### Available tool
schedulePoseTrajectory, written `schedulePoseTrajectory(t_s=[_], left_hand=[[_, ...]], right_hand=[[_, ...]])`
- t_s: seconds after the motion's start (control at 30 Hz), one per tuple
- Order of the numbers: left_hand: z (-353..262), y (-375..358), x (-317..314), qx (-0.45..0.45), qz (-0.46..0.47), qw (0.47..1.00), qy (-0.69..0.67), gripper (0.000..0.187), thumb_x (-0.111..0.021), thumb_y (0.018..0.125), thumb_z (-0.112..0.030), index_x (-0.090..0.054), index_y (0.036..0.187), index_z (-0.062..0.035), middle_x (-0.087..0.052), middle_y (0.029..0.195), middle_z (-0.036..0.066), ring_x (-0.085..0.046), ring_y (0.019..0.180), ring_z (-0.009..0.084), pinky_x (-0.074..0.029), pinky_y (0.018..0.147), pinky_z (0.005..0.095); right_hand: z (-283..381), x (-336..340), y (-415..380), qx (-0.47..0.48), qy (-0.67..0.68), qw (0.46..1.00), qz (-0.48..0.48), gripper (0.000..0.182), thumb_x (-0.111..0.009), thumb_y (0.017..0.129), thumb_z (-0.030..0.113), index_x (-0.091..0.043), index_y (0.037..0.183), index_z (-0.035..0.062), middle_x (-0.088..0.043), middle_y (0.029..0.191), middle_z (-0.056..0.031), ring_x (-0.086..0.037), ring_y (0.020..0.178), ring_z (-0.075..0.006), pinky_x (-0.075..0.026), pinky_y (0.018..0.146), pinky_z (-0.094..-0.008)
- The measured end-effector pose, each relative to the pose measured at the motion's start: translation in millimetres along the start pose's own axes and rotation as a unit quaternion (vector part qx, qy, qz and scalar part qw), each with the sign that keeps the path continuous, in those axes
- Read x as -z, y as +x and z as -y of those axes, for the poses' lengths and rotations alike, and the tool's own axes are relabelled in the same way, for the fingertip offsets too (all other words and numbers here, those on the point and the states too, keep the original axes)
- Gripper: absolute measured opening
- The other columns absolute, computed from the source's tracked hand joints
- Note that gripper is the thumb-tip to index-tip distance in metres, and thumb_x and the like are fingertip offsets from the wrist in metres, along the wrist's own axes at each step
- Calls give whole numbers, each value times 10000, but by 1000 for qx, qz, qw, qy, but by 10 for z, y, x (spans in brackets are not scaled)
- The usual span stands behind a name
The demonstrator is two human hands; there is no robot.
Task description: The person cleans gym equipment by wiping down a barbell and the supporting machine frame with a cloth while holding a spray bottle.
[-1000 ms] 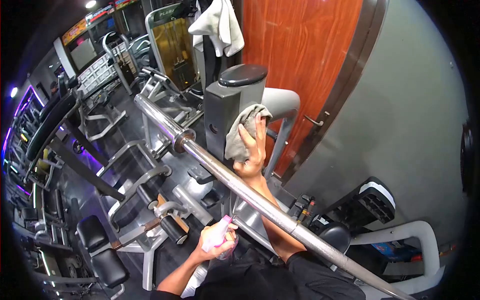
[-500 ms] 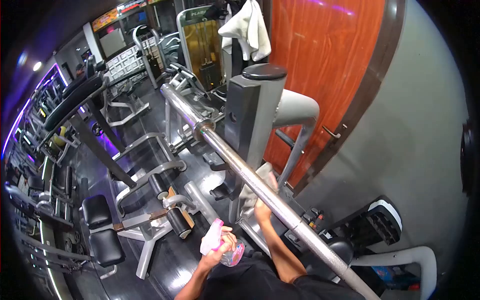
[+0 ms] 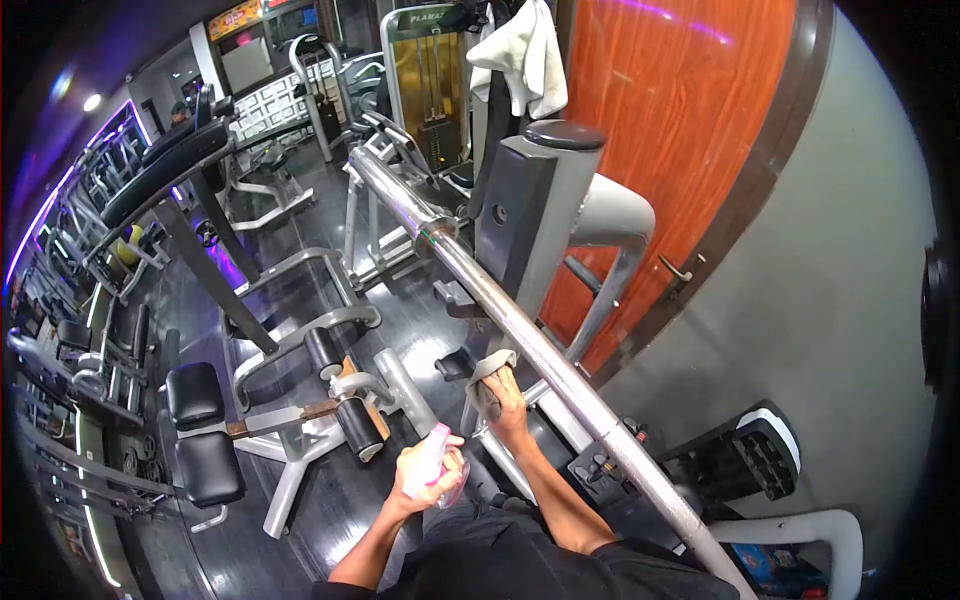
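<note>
My left hand [image 3: 412, 478] is wrapped round a clear spray bottle [image 3: 437, 455] with a pink and white trigger head, low in front of my body. In my right hand [image 3: 509, 412] is a grey-beige cloth [image 3: 483, 392], bunched against the fingers. That hand sits just left of a long metal barbell [image 3: 545, 352], apart from it. The bar runs diagonally from the upper middle to the lower right. Behind it rises a grey rack upright [image 3: 540, 215] with a dark pad on top.
A bench with black pads [image 3: 205, 490] and foam rollers stands to the left. White towels [image 3: 525, 60] hang above the rack. A reddish wooden door [image 3: 680, 120] and a grey wall [image 3: 840, 250] are on the right. More gym machines fill the back left.
My right hand and the cloth have come away from behind the bar to its left side. The left hand keeps the spray bottle, and the view has shifted slightly.
</note>
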State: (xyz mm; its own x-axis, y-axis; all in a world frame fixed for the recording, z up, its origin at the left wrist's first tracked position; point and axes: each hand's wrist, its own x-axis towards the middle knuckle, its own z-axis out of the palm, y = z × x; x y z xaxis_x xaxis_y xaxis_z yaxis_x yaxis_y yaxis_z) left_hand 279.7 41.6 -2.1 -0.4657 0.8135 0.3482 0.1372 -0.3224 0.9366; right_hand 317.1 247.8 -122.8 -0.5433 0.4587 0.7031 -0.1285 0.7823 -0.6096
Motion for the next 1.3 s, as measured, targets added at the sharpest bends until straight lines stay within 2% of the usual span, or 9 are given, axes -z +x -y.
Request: schedulePoseTrajectory(t_s=[0.3,0.5,0.67,0.73,0.8,0.97,1.07,1.1,1.3], left_hand=[[101,-119,-276,-15,-46,995,-85,406,-696,828,-107,-525,1116,122,-619,667,60,-615,680,178,-504,763,345],[173,-376,-356,28,-17,998,-47,438,-633,862,-93,-455,1208,107,-550,620,54,-595,617,181,-494,747,379],[214,-500,-396,47,-23,998,-47,438,-645,864,-104,-464,1204,104,-546,617,47,-600,619,177,-497,748,375],[191,-481,-381,49,-25,998,-24,435,-646,863,-107,-468,1200,102,-545,616,46,-600,619,175,-498,749,373],[140,-473,-382,72,-51,995,-47,393,-674,831,-54,-515,1150,112,-621,688,53,-625,711,159,-499,792,337],[160,-390,-316,67,-51,995,-55,369,-662,830,-39,-520,1136,111,-617,684,50,-627,719,161,-490,824,327],[118,-336,-301,64,-49,996,-43,367,-648,828,-20,-512,1143,111,-614,684,52,-626,723,158,-495,813,331],[110,-319,-299,67,-59,994,-61,376,-647,829,-15,-506,1154,111,-613,686,53,-624,723,157,-495,809,330],[209,-267,-308,62,-44,993,-86,426,-660,832,-19,-486,1201,103,-612,695,50,-616,719,155,-502,775,319]], right_hand=[[-498,-65,-709,-235,108,966,-11,490,-617,722,-18,-547,1206,5,-593,1196,-200,-554,1173,-309,-425,998,-352],[-280,365,30,-418,608,610,-290,365,-537,950,330,-515,1225,91,-660,965,-56,-650,873,-153,-563,731,-312],[-32,853,903,-329,-63,939,-75,444,-621,913,211,-519,1332,104,-664,934,-99,-611,857,-135,-491,751,-290],[-54,747,1346,-118,211,958,-152,402,-628,882,168,-580,1280,169,-619,1160,-176,-567,1111,-214,-419,969,-399],[344,807,1961,206,-69,950,-225,351,-652,826,145,-651,1177,159,-426,1411,-222,-374,1337,-360,-220,1101,-555],[-390,-30,1288,-57,285,935,-204,641,-748,737,130,-506,1328,71,-253,1477,-305,-255,1369,-467,-171,1140,-514],[-342,-99,423,116,-175,974,-85,748,-697,703,51,-399,1388,61,-469,1271,-222,-502,1148,-396,-379,1024,-451],[-357,-291,63,-167,2,981,-97,641,-675,697,39,-487,1309,44,-431,1311,-292,-493,1142,-462,-398,997,-469],[-691,-238,215,-56,84,989,-113,500,-601,846,147,-487,1316,23,-306,1444,-303,-367,1285,-423,-316,1045,-460]])
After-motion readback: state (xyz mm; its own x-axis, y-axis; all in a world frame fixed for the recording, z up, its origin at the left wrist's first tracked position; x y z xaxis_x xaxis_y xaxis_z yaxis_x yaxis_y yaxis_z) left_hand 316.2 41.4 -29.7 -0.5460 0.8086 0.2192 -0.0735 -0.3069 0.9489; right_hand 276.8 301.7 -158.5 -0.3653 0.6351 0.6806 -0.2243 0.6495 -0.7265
